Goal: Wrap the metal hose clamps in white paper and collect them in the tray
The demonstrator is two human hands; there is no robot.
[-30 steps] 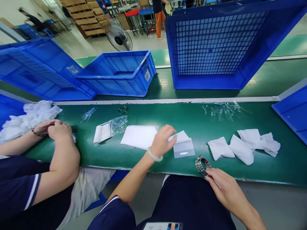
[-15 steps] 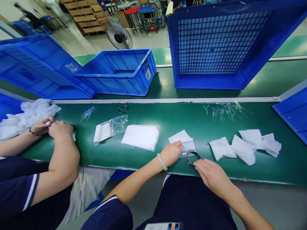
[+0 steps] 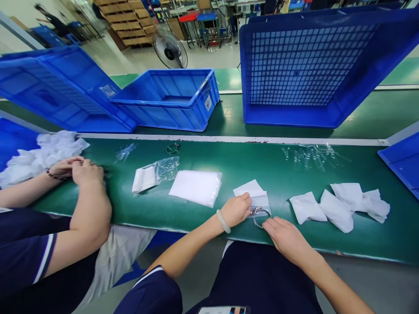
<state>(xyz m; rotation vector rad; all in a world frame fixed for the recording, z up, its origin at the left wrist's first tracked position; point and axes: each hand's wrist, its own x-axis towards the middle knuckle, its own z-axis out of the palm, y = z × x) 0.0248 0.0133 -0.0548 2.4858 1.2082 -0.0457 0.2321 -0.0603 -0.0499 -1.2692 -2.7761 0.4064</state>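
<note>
Between the thumb and fingers of my right hand [image 3: 285, 236] is a round metal hose clamp [image 3: 269, 213], its screw side toward my left hand. My left hand [image 3: 235, 211], with a pale bangle at the wrist, is closed on the edge of a small white plastic bag [image 3: 251, 188] lying on the green table. The clamp's ring overlaps the bag's clear lower edge; my left fingertips partly hide the bag. To the left lies a stack of flat white bags [image 3: 195, 186]. Several filled white packets [image 3: 337, 210] lie to the right.
A co-worker's hands [image 3: 87, 172] are at the left, near a white heap of packets [image 3: 42, 159]. Another clamp [image 3: 172, 148], a clear bag with white contents [image 3: 144, 179] and clear plastic pieces [image 3: 312, 156] lie on the table [image 3: 229, 159]. Blue crates [image 3: 288, 114] stand behind.
My right hand has brought the hose clamp slightly left and turned it, so its screw side now sits by my left fingertips. The whole view has shifted a little.
</note>
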